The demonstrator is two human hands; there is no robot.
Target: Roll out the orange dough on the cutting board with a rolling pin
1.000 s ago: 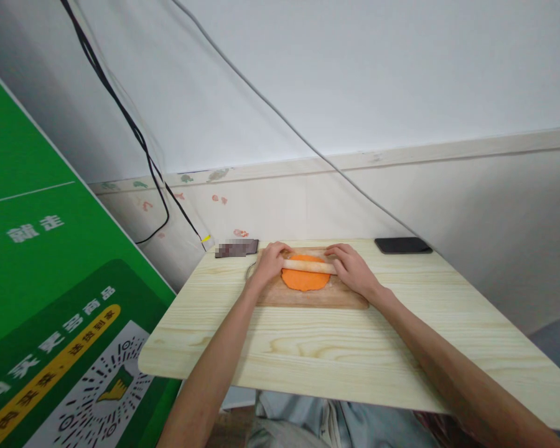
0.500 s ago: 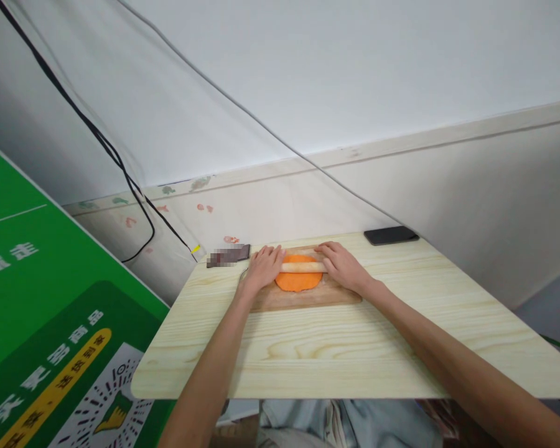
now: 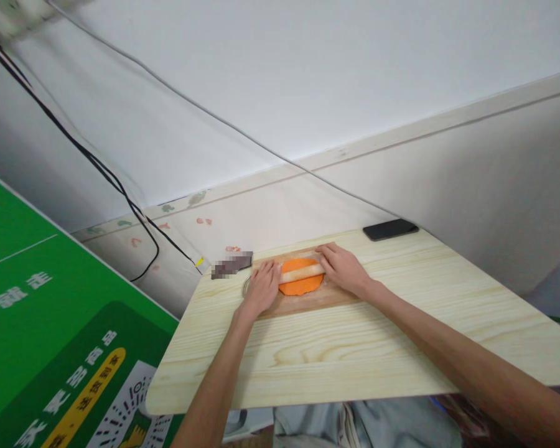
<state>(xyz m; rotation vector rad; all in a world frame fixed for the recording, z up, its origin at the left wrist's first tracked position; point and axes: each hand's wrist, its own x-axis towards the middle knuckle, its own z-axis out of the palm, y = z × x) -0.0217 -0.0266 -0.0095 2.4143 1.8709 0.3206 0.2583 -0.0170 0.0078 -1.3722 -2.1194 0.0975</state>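
A pale wooden rolling pin (image 3: 301, 272) lies across a flat orange sheet of dough (image 3: 302, 287), roughly round. Beneath the dough is a brown wooden cutting board (image 3: 303, 305). My left hand (image 3: 264, 285) covers the pin's left end, and my right hand (image 3: 340, 266) is over its right end. The fingers of both hands rest on the pin and point away from me. The pin's ends are hidden under my hands. Dough shows on both the far and near sides of the pin.
A black phone (image 3: 391, 229) lies at the table's back right. A blurred dark item (image 3: 233, 264) is at the back left. The light wood table (image 3: 298, 367) meets the wall, where cables (image 3: 98, 165) hang. A green printed panel (image 3: 42, 311) stands at the left.
The view has tilted slightly, so the scene appears rotated. The rolling pin now slants more, its left end nearer to me, and both hands stay on it.
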